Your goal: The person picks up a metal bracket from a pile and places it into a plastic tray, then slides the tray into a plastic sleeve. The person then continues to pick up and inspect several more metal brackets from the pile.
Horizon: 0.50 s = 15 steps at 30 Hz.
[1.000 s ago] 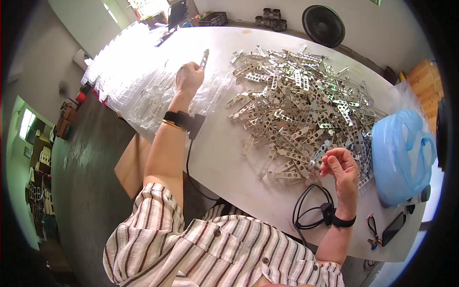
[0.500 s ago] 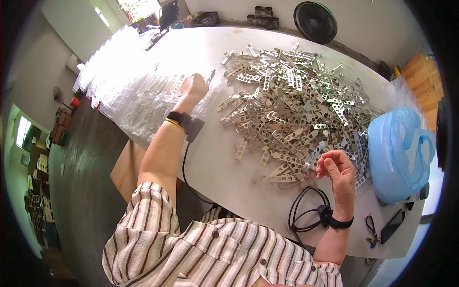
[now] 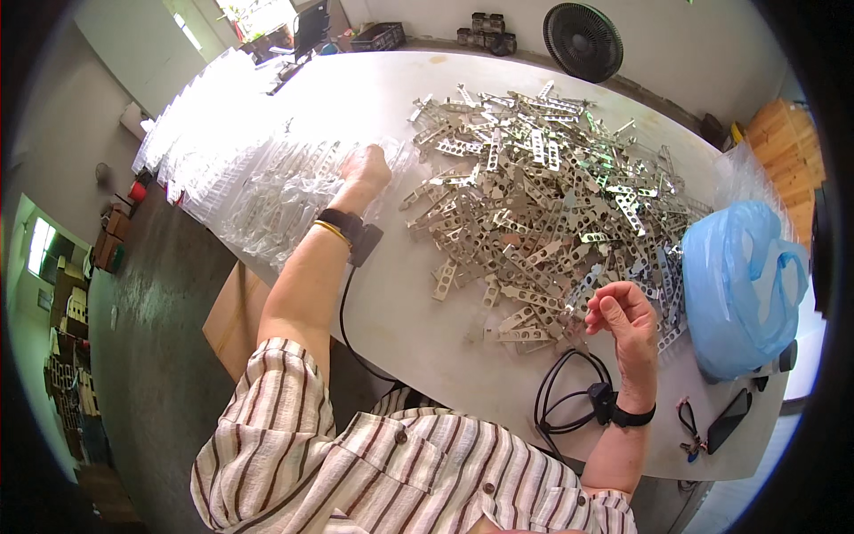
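Observation:
My left hand (image 3: 366,169) rests at the near right end of a row of clear plastic sleeves (image 3: 276,191), some with metal strips showing through. Its fingers point away and down, hidden behind the back of the hand. My right hand (image 3: 628,320) is raised over the near edge of a heap of perforated metal strips (image 3: 551,205), thumb and fingers curled together. Whatever they may pinch is too small to make out. Both wrists wear a dark strap with a small black box.
A blue plastic bag (image 3: 738,289) stands right of the heap. Looped black cable (image 3: 569,400), a dark phone-like slab (image 3: 729,420) and keys (image 3: 694,445) lie near the front right. A black fan (image 3: 583,43) stands beyond the table (image 3: 427,356), with a cardboard box (image 3: 233,311) below its left edge.
My left hand has dropped slightly onto the plastic sleeves; the metal strip seen beyond its fingers no longer shows there. My right hand has stayed nearly still.

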Motion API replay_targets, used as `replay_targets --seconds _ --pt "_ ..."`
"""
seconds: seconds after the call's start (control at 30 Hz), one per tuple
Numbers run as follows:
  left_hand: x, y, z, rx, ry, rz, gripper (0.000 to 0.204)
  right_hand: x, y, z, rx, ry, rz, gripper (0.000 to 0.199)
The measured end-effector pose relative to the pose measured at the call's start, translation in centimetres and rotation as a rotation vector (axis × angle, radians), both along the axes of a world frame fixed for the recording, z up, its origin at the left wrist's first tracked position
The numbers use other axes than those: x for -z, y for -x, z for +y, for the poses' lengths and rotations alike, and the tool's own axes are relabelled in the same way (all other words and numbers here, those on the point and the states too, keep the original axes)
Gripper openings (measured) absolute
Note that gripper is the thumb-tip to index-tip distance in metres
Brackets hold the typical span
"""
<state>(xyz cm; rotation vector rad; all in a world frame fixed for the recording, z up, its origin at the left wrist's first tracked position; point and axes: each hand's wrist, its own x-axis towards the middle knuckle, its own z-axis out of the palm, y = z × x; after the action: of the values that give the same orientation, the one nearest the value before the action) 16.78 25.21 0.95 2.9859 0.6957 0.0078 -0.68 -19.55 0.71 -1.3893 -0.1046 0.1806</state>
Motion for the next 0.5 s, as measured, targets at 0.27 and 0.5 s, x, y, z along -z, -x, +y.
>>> replay_targets --seconds 0.27,0.5 --pt "-0.1 -0.1 -0.5 0.020 0.009 0.003 0.027 0.0 0.0 0.0 0.009 -0.004 0.018 0.015" --pt "1.3 0.5 0.7 0.125 0.008 -0.119 0.025 -0.1 0.1 0.1 -0.009 -0.027 -0.006 0.016"
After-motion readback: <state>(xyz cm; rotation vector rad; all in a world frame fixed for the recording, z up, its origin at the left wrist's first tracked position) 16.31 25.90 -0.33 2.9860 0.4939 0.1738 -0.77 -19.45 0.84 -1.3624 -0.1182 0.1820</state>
